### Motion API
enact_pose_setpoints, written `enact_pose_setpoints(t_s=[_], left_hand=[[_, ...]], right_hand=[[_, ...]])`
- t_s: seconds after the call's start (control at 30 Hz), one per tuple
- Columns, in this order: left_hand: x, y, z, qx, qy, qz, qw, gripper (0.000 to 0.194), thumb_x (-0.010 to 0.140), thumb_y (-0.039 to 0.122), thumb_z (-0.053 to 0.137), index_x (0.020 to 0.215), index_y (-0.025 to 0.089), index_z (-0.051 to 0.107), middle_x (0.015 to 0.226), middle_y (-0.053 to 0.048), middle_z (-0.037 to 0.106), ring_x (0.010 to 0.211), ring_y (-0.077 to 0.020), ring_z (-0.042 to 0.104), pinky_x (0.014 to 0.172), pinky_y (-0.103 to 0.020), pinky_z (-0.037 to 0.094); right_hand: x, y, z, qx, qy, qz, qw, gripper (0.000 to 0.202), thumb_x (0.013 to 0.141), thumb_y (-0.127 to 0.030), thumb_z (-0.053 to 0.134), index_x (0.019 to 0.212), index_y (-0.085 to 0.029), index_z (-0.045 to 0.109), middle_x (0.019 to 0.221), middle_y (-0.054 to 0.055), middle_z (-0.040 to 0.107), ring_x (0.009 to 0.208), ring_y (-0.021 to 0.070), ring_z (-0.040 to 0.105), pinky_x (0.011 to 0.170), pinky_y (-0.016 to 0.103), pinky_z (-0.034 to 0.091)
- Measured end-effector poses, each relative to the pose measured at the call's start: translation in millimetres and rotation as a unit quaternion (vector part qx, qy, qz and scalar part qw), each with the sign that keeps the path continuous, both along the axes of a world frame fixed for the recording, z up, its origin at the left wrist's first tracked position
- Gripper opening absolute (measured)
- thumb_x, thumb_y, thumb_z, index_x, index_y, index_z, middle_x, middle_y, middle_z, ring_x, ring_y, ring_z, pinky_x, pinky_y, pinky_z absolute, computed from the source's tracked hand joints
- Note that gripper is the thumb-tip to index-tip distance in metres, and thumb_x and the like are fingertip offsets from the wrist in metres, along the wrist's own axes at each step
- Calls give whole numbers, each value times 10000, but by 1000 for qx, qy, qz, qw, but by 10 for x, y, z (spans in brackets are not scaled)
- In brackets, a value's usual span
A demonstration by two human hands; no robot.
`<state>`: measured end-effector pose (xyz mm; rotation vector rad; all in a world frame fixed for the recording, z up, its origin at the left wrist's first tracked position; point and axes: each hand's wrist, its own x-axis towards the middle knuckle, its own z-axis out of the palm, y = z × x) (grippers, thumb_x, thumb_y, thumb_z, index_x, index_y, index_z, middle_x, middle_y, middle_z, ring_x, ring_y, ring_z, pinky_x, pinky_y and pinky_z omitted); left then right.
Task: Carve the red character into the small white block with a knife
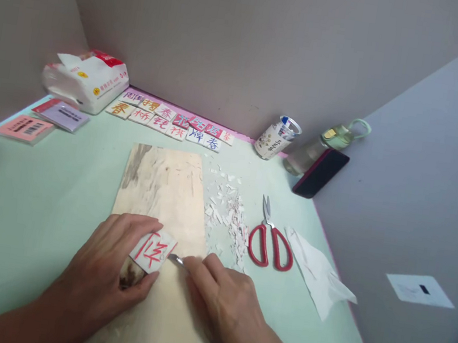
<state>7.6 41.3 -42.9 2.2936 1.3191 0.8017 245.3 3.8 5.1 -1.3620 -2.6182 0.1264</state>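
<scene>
My left hand (112,263) pinches a small white square tile (153,251) marked with a red character, fingers at its upper edge and thumb below. A craft knife (177,259) is gripped in my right hand (223,297), its metal tip against or very near the tile's right edge; most of the knife is hidden by the fingers. Both hands are over a pale wooden board (162,184) with a dark stain at its upper left and another under the tile. White shavings (231,215) lie scattered along the board's right side.
Red-handled scissors (264,237) and a crumpled tissue (321,271) lie to the right. Lettered tiles (176,120) stand in rows at the back, beside a tissue pack (90,79). A can (277,138), bottle (314,147) and phone (321,174) are back right; two packets (63,114) lie left.
</scene>
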Motion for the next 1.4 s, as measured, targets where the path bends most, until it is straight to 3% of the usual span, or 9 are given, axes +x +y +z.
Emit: enact_pose_setpoints(t_s=[0.2,0.4,0.63,0.8,1.07,1.27,1.4], left_hand=[[-12,1,-12,-1,-2,0,1000,435,939,333,553,1359,285,452,1263,-75,575,1187,-318,540,984,-503,462],[-13,3,-19,2,-4,1,1000,431,927,336,565,1345,283,470,1263,-68,579,1186,-317,543,983,-491,462],[13,17,-11,6,-7,3,1000,431,923,337,575,1339,271,481,1246,-64,586,1165,-310,553,974,-477,459],[10,7,-5,10,-3,5,1000,423,927,331,571,1335,269,478,1235,-62,587,1154,-306,553,976,-473,452],[9,8,-16,8,3,1,1000,435,927,328,568,1344,276,460,1236,-60,569,1146,-301,539,962,-475,452],[14,13,-15,4,1,0,1000,436,928,335,567,1346,285,455,1233,-61,568,1142,-306,535,958,-488,450],[19,8,2,1,-7,-2,1000,426,925,326,565,1337,287,464,1229,-63,569,1138,-309,535,950,-492,454]], right_hand=[[48,-55,27,-57,68,4,996,262,1036,-127,364,1235,-193,523,900,25,596,655,158,587,514,287,424],[25,-50,38,-64,85,-7,994,226,1049,-155,368,1121,-183,580,912,43,594,667,158,587,512,279,441],[-9,-63,-6,-60,58,-8,996,272,939,-74,470,1172,-162,579,946,53,625,642,162,608,511,283,469],[-51,-63,-87,-24,19,-35,999,300,888,-60,498,1163,-155,573,936,51,641,564,145,570,471,279,418],[-14,-15,-34,-55,101,-24,993,230,1034,-144,368,1102,-180,585,919,50,631,690,163,639,534,270,470],[-54,-25,-59,-41,74,-33,996,246,1028,-131,365,1135,-161,585,929,62,641,648,175,633,495,287,456],[-58,-18,-49,-85,136,-59,985,250,1058,-174,365,1126,-182,605,941,53,631,711,161,639,560,268,470]])
